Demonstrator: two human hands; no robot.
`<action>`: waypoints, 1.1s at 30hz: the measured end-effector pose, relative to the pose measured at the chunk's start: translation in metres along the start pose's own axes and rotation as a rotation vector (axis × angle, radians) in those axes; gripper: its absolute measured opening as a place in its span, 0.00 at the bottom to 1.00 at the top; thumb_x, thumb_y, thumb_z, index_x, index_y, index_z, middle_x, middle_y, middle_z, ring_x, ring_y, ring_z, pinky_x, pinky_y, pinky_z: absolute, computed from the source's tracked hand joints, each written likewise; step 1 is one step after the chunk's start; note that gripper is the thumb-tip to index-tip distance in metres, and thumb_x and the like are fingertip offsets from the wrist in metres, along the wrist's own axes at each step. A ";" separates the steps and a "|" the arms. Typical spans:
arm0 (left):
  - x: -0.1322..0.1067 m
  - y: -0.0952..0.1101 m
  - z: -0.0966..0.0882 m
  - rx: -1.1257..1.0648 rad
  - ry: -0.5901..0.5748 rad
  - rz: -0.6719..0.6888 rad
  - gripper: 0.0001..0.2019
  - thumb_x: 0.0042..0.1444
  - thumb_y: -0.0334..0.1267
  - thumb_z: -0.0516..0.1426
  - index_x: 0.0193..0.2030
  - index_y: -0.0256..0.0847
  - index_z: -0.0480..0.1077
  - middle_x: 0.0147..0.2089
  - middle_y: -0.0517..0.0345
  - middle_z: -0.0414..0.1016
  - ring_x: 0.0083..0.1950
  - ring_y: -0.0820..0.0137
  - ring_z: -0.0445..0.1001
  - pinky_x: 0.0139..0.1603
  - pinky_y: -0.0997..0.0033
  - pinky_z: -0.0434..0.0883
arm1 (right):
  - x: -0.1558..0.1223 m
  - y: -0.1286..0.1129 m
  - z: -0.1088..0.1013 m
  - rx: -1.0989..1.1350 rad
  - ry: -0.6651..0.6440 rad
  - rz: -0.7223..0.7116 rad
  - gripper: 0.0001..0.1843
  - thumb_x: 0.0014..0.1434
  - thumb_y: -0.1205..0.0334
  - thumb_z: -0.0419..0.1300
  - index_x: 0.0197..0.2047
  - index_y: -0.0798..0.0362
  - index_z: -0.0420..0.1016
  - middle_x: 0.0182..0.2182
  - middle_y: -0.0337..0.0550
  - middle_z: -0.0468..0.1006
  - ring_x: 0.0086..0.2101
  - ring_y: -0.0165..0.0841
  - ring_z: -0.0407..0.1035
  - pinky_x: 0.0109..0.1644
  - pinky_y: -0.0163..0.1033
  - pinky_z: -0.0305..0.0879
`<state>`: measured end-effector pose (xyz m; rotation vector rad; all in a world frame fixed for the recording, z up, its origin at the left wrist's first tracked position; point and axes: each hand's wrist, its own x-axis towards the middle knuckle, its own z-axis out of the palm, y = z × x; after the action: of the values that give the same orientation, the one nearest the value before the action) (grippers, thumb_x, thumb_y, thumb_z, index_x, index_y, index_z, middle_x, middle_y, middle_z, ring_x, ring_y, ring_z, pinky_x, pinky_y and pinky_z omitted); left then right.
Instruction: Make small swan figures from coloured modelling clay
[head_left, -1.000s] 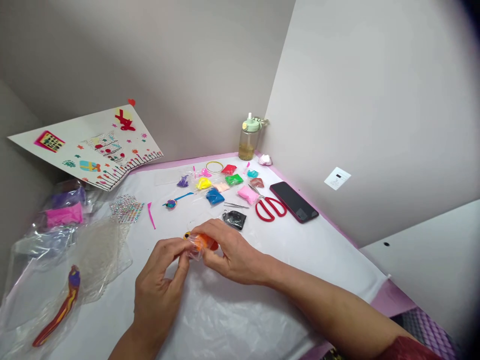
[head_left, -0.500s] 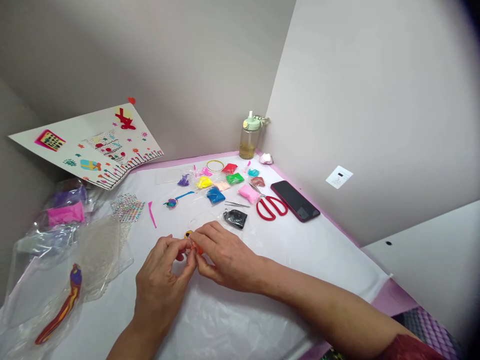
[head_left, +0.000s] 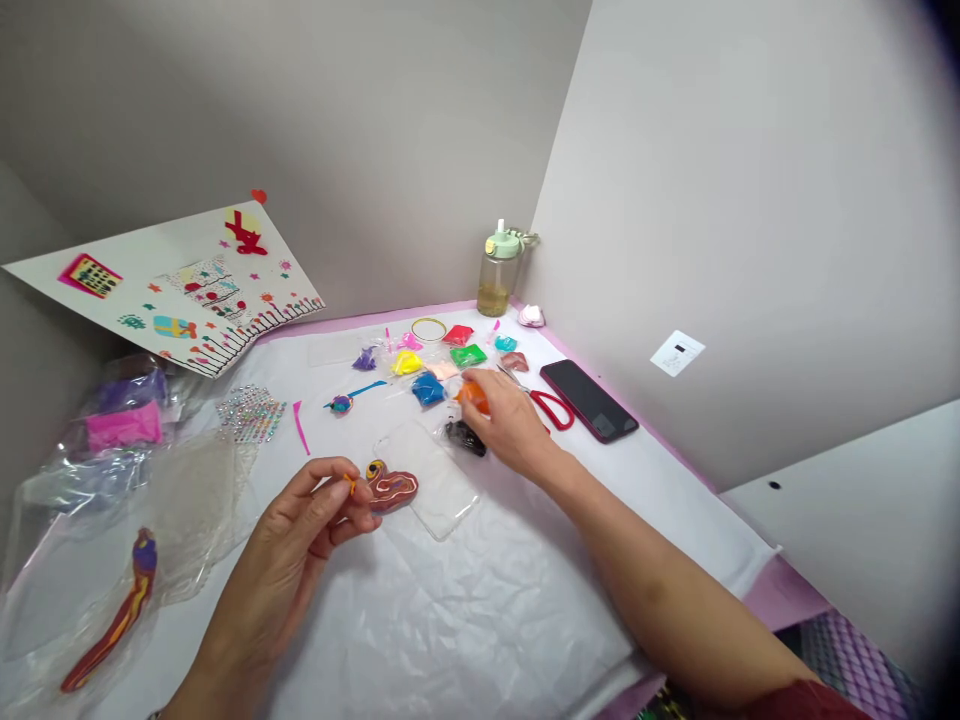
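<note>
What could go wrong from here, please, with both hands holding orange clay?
The tiny orange bit pinched by the left hand could easily drop and get lost on the crinkled white sheet. The right hand, carrying the orange packet, hovers over the black packet near the scissors and might knock them.

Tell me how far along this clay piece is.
Done: a swirled red clay shape with a yellow-ringed eye lies on the clear sheet. In hand: the left hand pinches a tiny orange bit beside it, while the right hand holds the orange clay packet over by the other colour packets. Left: the orange bit is not yet on the shape.
</note>
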<state>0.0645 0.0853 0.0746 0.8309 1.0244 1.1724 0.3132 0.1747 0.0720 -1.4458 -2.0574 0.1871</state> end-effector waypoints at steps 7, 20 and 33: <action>0.006 -0.006 -0.006 -0.047 0.165 0.052 0.15 0.50 0.43 0.69 0.43 0.40 0.80 0.35 0.59 0.76 0.36 0.75 0.75 0.44 0.78 0.77 | 0.008 0.033 0.013 -0.117 -0.060 0.068 0.10 0.66 0.66 0.54 0.48 0.57 0.73 0.47 0.56 0.76 0.48 0.45 0.68 0.49 0.48 0.65; 0.011 -0.007 -0.011 0.025 0.162 0.093 0.07 0.57 0.42 0.62 0.38 0.42 0.75 0.26 0.65 0.63 0.25 0.78 0.59 0.24 0.82 0.65 | -0.027 -0.047 0.042 -0.016 -0.259 -0.367 0.24 0.66 0.45 0.57 0.47 0.60 0.74 0.46 0.55 0.77 0.48 0.43 0.69 0.52 0.46 0.68; 0.012 -0.008 -0.011 0.116 0.212 0.128 0.14 0.52 0.49 0.67 0.40 0.43 0.76 0.30 0.65 0.69 0.30 0.77 0.68 0.38 0.77 0.75 | -0.034 -0.049 0.042 0.427 -0.339 -0.054 0.08 0.63 0.64 0.63 0.43 0.50 0.67 0.39 0.41 0.80 0.37 0.34 0.73 0.39 0.36 0.63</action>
<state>0.0572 0.0950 0.0613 0.8873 1.2366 1.3413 0.2580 0.1344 0.0459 -1.1494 -2.1404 0.8447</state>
